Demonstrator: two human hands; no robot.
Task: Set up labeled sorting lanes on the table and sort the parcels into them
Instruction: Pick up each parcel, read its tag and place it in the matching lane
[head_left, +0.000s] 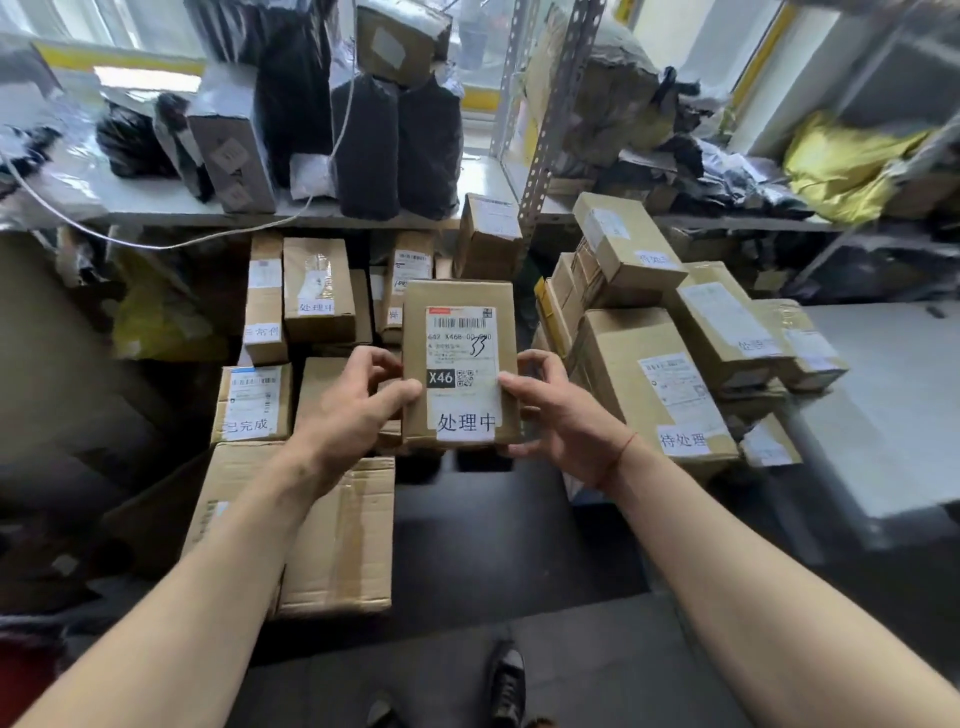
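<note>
So the parcel (460, 364) in hand was a small brown carton, held up upright in front of the stacks, label side facing the camera. It had a shipping label with "X46" printed on it, plus a white slip at the bottom reading 处理中. The left hand (358, 400) gripped its left edge, thumb on the front and fingers curled round the back; the right hand (558, 410) did the same on the right edge, thumb on the slip's corner. Both were holding it off the piles, not resting it on anything as far as I could tell.

My read: this was the sorting step, not lane setup, since the slips were already on the boxes. The next move would call for matching that 处理中 slip to the right group. One box with the same slip (318, 288) stood up and to the left behind the hand, so that looked like the likely lane, though I'm guessing.

Counting what I could read: two 处理中 slips (the held one included), one 已完成 box (253, 402) at lower left, one 待处理 box (660, 387) on the right. At least three other slips were too blurred or cut off to call. A big plain carton (332, 530) sat below the left wrist. Up on the shelf (156, 208) stood roughly three tall black-wrapped packages (366, 145), and a yellow bag (847, 161) far right.
</note>
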